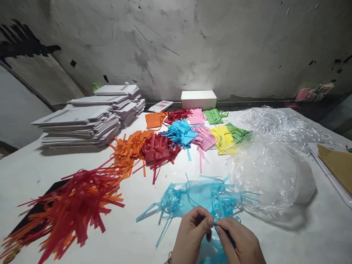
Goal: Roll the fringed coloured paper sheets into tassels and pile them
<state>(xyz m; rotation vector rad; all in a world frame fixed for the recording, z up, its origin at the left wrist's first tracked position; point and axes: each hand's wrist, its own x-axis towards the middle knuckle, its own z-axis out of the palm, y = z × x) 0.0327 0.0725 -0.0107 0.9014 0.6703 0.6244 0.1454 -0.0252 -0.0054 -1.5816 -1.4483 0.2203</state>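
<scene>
At the front of the table my left hand (195, 233) is closed, thumb and forefinger pinched together. My right hand (239, 238) is closed too, its fingertips meeting the left ones over a small dark bluish strip (231, 239) that I cannot make out fully. Just beyond and beneath both hands lies a bunch of light blue, see-through pouches (196, 194) with long ribbon ends spread around it. Part of the blue material is hidden under my hands.
Red and orange ribboned pieces (79, 209) lie at left over a dark flat object. Folded pouches, among them a yellow one (223, 139), cross the middle. White stacks (79, 124), a white box (198, 99), clear plastic (275, 176) and a brown envelope (335, 165) surround them.
</scene>
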